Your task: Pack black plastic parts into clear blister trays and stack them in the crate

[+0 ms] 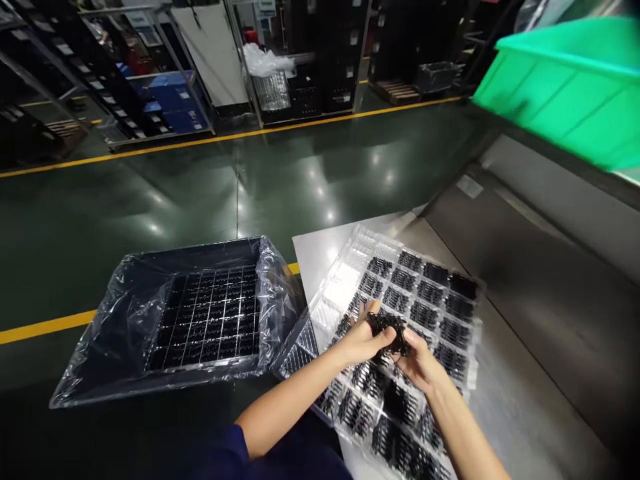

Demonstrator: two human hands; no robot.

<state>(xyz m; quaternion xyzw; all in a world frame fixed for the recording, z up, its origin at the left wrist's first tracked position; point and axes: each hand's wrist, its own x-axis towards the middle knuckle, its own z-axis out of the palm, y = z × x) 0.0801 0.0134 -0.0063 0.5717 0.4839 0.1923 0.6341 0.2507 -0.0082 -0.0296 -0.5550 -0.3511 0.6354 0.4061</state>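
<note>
Both my hands hold one bunch of small black parts (389, 328), whose exact kind I cannot make out. My left hand (364, 341) grips the bunch from the left, thumb laid across it. On the other side, the fingers of my right hand (418, 359) close on its right end. Directly beneath is a clear plastic tray (345, 283) divided into compartments. Most visible compartments contain rows of similar black parts; a few along the left side look bare. My hands and forearms hide part of the tray's middle.
The tray lies on a metal worktop (520, 380) with a raised panel behind it. To the left stands a dark bin (200, 257) lined with clear plastic, holding another filled tray. A green crate (560, 93) is at upper right. Racks and boxes (175, 100) stand beyond the floor's yellow line.
</note>
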